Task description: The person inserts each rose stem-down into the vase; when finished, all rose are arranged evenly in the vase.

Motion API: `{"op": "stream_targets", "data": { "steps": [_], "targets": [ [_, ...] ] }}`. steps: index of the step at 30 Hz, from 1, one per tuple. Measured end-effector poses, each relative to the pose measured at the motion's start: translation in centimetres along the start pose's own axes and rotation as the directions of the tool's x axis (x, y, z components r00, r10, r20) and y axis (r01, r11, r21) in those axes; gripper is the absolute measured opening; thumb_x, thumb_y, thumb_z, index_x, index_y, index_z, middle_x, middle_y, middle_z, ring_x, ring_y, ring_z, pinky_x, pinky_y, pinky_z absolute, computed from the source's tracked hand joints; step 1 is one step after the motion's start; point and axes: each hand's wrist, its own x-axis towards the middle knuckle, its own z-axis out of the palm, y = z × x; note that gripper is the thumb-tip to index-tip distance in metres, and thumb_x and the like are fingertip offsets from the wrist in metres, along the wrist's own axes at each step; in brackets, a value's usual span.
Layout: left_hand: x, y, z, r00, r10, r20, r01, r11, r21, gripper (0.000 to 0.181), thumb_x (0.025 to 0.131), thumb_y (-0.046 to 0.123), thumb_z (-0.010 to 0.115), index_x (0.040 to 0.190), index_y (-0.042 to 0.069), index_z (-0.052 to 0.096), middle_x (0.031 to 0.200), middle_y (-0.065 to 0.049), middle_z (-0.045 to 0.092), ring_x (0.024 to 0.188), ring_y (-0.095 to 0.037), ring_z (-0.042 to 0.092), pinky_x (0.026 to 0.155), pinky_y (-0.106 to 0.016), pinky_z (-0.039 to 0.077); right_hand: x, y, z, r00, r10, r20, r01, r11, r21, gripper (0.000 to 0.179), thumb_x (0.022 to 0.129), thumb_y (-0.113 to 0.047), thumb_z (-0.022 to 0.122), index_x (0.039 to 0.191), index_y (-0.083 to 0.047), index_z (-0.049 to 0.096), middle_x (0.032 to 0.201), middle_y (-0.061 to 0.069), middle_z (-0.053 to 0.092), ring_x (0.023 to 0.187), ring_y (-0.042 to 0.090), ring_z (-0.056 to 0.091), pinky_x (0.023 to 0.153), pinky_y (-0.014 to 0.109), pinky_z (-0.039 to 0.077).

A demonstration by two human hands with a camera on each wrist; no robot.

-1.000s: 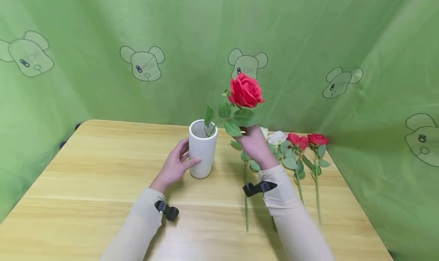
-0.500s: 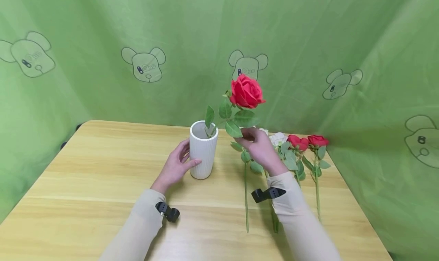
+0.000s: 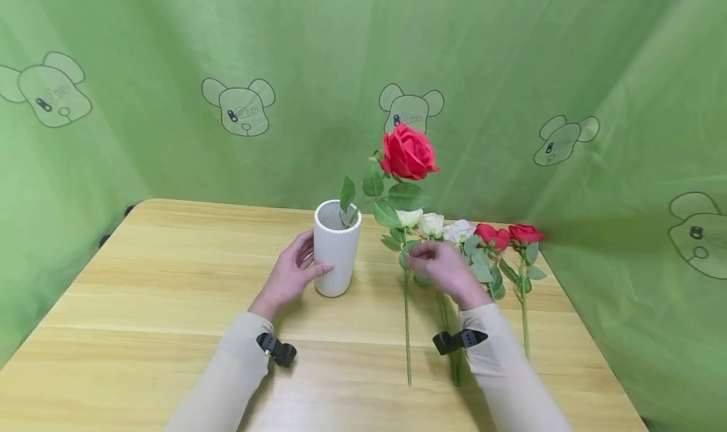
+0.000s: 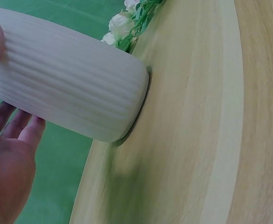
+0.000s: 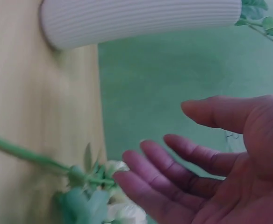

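Left hand: the left hand (image 3: 289,274) rests against the side of the white ribbed vase (image 3: 337,247), thumb and fingers loosely round its wall; a steadying grip, with the vase upright on the worktop (image 3: 170,293)

Right hand: the right hand (image 3: 445,270) hovers low over the stems lying on the worktop, fingers spread and relaxed, grip released and holding nothing; the wrist view shows the open fingers (image 5: 174,172) just above a pale bloom

Flower in vase: one red rose (image 3: 407,152) stands in the vase, leaning right, its stem going down inside the rim

Flowers on worktop: three cream roses (image 3: 431,224) and two more red roses (image 3: 508,234) lie side by side to the right of the vase, heads toward the green curtain (image 3: 511,72), stems toward the person

Progress: by my reading, one flower of six is placed; five lie unplaced, and the leftmost cream ones are nearest the open hand

Hard to make out: the vase's inside and the stem's foot are hidden; the right hand covers parts of the cream stems; the right wrist view is blurred, so contact with a leaf cannot be judged
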Motion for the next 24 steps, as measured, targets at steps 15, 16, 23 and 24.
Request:
{"op": "stream_targets", "data": {
  "steps": [15, 16, 23, 24],
  "targets": [
    [-0.4, 1.0, 0.1, 1.000, -0.012, 0.014, 0.012, 1.000, -0.008, 0.079, 0.083, -0.004, 0.074, 0.149, -0.002, 0.032, 0.149, -0.023, 0.037, 0.137, -0.034, 0.036, 0.113, -0.040, 0.032, 0.6, 4.0, 1.7, 0.981, 0.193, 0.002, -0.193, 0.981, 0.000, 0.021, 0.091, -0.010, 0.066, 0.103, 0.007, 0.060, 0.092, 0.021, 0.065, 0.076, 0.033, 0.067, 0.069, 0.041, 0.061],
    [-0.5, 1.4, 0.2, 1.000, -0.011, 0.015, 0.011, 1.000, -0.005, 0.078, 0.083, -0.004, 0.074, 0.149, -0.002, 0.032, 0.149, -0.024, 0.037, 0.137, -0.035, 0.036, 0.113, -0.041, 0.032, 0.8, 4.2, 1.7, 0.979, 0.205, 0.002, -0.206, 0.979, 0.011, 0.020, 0.091, -0.009, 0.066, 0.103, 0.007, 0.060, 0.090, 0.022, 0.066, 0.074, 0.032, 0.068, 0.068, 0.041, 0.061],
    [0.0, -0.2, 0.0, 1.000, 0.011, -0.002, -0.011, 1.000, 0.016, 0.078, 0.082, 0.002, 0.077, 0.149, 0.007, 0.036, 0.148, -0.015, 0.042, 0.135, -0.026, 0.040, 0.111, -0.033, 0.036, 1.7, 4.6, 2.5, 0.960, 0.281, 0.009, -0.281, 0.958, 0.061, 0.018, 0.091, -0.008, 0.066, 0.098, 0.009, 0.062, 0.081, 0.023, 0.068, 0.065, 0.030, 0.069, 0.062, 0.039, 0.062],
    [0.0, -0.2, 0.1, 1.000, 0.011, -0.002, -0.011, 1.000, 0.016, 0.078, 0.082, 0.002, 0.077, 0.149, 0.008, 0.037, 0.148, -0.014, 0.042, 0.135, -0.026, 0.040, 0.111, -0.033, 0.036, 1.8, 4.6, 2.6, 0.958, 0.287, 0.011, -0.287, 0.956, 0.061, 0.018, 0.091, -0.008, 0.066, 0.098, 0.009, 0.062, 0.081, 0.022, 0.068, 0.065, 0.029, 0.068, 0.062, 0.039, 0.062]
  ]
}}
